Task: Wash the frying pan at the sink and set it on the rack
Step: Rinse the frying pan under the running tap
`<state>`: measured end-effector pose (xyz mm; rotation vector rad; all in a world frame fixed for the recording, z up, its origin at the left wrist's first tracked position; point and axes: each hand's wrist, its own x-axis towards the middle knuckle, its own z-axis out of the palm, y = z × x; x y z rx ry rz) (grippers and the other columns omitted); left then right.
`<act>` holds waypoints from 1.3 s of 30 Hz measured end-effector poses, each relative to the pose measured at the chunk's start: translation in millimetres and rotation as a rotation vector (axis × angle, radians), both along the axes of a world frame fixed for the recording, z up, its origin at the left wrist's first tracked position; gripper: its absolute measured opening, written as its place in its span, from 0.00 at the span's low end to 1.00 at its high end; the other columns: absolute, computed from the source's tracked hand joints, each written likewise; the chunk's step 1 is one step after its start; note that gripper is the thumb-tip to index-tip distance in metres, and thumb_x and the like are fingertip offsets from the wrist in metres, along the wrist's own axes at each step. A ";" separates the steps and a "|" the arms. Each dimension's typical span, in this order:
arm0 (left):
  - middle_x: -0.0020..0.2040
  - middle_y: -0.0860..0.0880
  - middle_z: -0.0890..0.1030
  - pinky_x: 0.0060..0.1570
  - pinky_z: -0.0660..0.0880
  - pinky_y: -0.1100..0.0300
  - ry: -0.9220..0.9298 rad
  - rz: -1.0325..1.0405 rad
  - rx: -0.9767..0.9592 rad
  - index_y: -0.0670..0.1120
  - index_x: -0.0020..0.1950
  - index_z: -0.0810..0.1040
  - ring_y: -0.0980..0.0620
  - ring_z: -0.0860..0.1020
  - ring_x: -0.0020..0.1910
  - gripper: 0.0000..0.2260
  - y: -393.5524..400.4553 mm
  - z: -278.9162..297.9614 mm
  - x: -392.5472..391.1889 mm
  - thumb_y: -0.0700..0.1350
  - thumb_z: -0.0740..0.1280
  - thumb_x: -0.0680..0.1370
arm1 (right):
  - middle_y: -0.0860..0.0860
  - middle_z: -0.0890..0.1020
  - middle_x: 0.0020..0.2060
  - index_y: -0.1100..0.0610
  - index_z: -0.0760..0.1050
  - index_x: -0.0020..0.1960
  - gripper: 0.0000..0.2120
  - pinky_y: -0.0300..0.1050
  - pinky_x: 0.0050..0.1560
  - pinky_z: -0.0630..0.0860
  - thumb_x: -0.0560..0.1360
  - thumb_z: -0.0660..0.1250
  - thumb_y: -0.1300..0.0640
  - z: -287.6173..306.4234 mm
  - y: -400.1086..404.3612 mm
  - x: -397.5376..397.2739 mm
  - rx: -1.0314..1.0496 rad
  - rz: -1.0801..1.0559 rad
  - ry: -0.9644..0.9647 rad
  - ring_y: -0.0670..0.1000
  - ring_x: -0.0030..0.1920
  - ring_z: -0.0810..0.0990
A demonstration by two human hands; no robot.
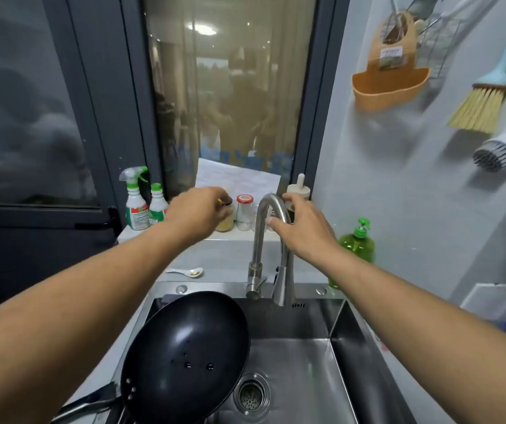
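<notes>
A black frying pan (185,356) leans tilted in the left part of the steel sink (300,362), with a few water drops inside and its handle (89,405) pointing to the lower left. My right hand (303,228) is curled around the arched steel faucet (259,240), thumb between its two legs and fingers over the top. My left hand (198,209) reaches to the windowsill, and its fingertips close on the dark lid of a jar (226,221) with yellowish contents. No water runs from the spray head (283,289).
On the sill stand two green-capped spray bottles (136,206), a red-lidded jar (244,214) and a cream-topped bottle (298,191). A white spoon (189,272) lies behind the sink. A green soap bottle (357,243) stands at the right. Brushes (481,105) and an orange holder (389,84) hang on the wall.
</notes>
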<state>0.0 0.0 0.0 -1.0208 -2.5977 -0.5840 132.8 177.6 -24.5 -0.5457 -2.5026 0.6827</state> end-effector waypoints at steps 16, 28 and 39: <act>0.74 0.48 0.72 0.71 0.68 0.54 -0.453 -0.328 -0.385 0.51 0.77 0.67 0.46 0.71 0.72 0.22 114.6 -173.3 -39.9 0.42 0.61 0.83 | 0.45 0.77 0.45 0.46 0.74 0.49 0.12 0.52 0.50 0.75 0.70 0.69 0.42 -57.5 54.9 -14.0 -0.011 -0.108 -0.110 0.52 0.46 0.78; 0.75 0.42 0.69 0.73 0.65 0.50 -0.585 -0.297 -0.456 0.47 0.78 0.65 0.40 0.69 0.73 0.22 147.8 -229.0 -45.3 0.43 0.60 0.83 | 0.37 0.80 0.56 0.36 0.72 0.63 0.29 0.52 0.62 0.76 0.68 0.62 0.22 -77.8 95.3 -9.0 -0.290 0.028 0.033 0.41 0.59 0.78; 0.76 0.46 0.69 0.73 0.65 0.53 -0.641 -0.354 -0.473 0.49 0.80 0.62 0.45 0.69 0.73 0.28 132.2 -228.2 -35.7 0.40 0.63 0.80 | 0.36 0.78 0.43 0.34 0.72 0.55 0.19 0.49 0.54 0.75 0.74 0.55 0.25 -89.6 86.5 -3.0 -0.354 0.026 0.099 0.43 0.48 0.77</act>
